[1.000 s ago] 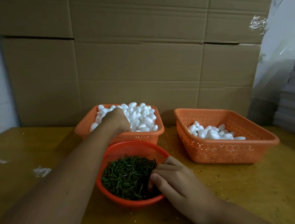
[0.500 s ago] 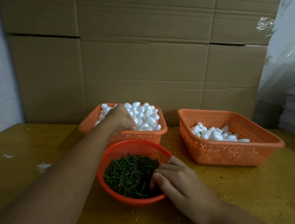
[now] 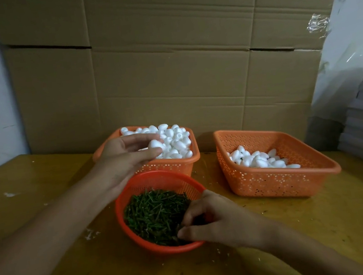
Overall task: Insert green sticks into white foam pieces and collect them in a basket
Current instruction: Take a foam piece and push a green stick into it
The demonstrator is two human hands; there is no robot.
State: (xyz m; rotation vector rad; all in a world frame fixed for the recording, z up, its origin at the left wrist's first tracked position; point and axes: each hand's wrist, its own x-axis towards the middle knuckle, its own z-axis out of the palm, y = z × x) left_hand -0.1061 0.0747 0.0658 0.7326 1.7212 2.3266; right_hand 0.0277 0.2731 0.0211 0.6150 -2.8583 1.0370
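Foam (image 3: 155, 144) pinched (left fingers (image 3: 139, 140)), right fingers (image 3: 195, 208) pinching sticks (image 3: 153, 211)

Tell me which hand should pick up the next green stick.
Right. The right hand has its fingers curled into the green sticks in the round basket. The left hand is busy, pinching a white foam piece above the full foam basket.
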